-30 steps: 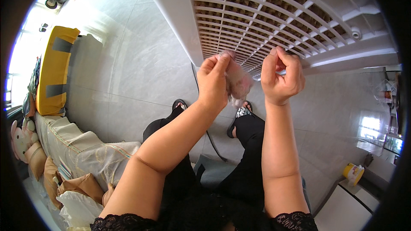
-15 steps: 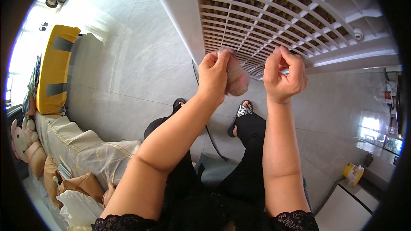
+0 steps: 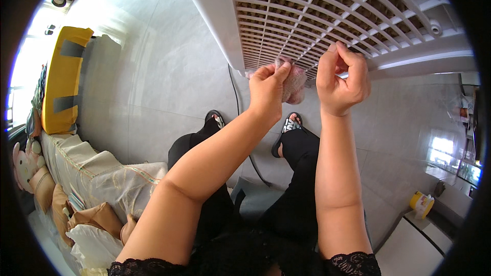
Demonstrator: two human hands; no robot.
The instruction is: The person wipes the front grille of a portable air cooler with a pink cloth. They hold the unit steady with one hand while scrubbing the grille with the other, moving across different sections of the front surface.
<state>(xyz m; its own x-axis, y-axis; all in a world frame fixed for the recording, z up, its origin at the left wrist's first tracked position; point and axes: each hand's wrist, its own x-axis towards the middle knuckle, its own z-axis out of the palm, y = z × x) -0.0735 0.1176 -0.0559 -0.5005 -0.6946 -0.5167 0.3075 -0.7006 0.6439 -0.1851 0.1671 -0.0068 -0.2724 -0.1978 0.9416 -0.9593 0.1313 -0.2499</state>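
A small crumpled pinkish-grey cloth (image 3: 294,83) is pinched between the thumb and fingers of my left hand (image 3: 268,86). It hangs just in front of the lower left part of a white plastic grille (image 3: 312,18), and I cannot tell whether it touches the slats. Brown ribbed material shows behind the openings of the grille. My right hand (image 3: 343,83) is beside the grille's lower right edge, thumb and fingertips pinched together and the other fingers curled. Anything between those fingertips is too small or hidden to make out.
A dark cord (image 3: 253,163) runs along the grey tiled floor (image 3: 148,71) between my feet. At the left are a yellow and grey object (image 3: 64,79) and a cloth-covered seat (image 3: 102,168) with cushions and a plush toy (image 3: 28,166). A yellow tub (image 3: 422,205) stands at the lower right.
My left hand has moved right and slightly up with the cloth, closer to my right hand. My right hand stays pinched and has barely shifted. The grille sits slightly differently in view.
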